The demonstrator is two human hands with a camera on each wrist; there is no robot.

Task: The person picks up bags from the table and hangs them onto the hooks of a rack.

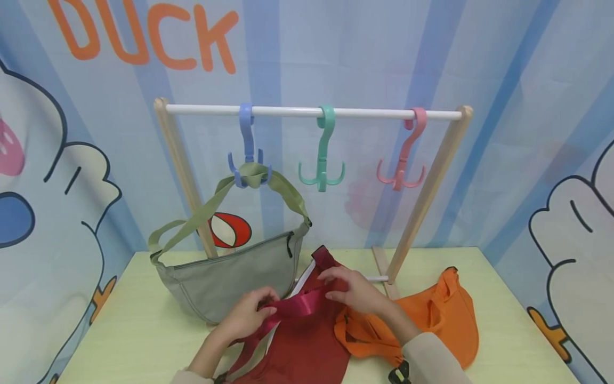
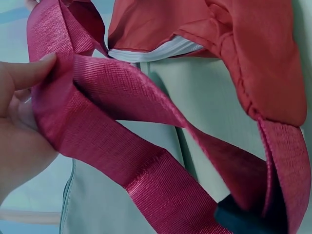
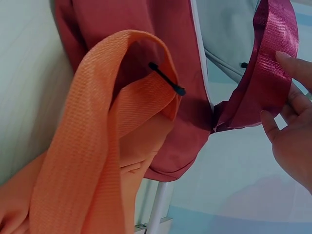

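Note:
A dark red shoulder bag (image 1: 309,344) lies at the front middle of the table, its white zipper edge showing. My left hand (image 1: 247,317) holds the bag's shiny crimson strap (image 1: 299,305), thumb on one face and fingers behind, as the left wrist view shows closely. At the far part of the same strap, my right hand (image 1: 360,290) grips it between thumb and fingers; the right wrist view shows the strap (image 3: 275,68) there. Behind the left hand, a grey-green bag (image 1: 235,282) hangs by its green strap from a blue hook (image 1: 247,133).
An orange bag (image 1: 453,320) with a black buckle (image 1: 399,372) lies under and right of my right forearm. A rack with a white bar (image 1: 288,111) and wooden posts (image 1: 429,192) stands behind. Green (image 1: 322,154) and pink hooks (image 1: 403,154) hang from it, bearing nothing.

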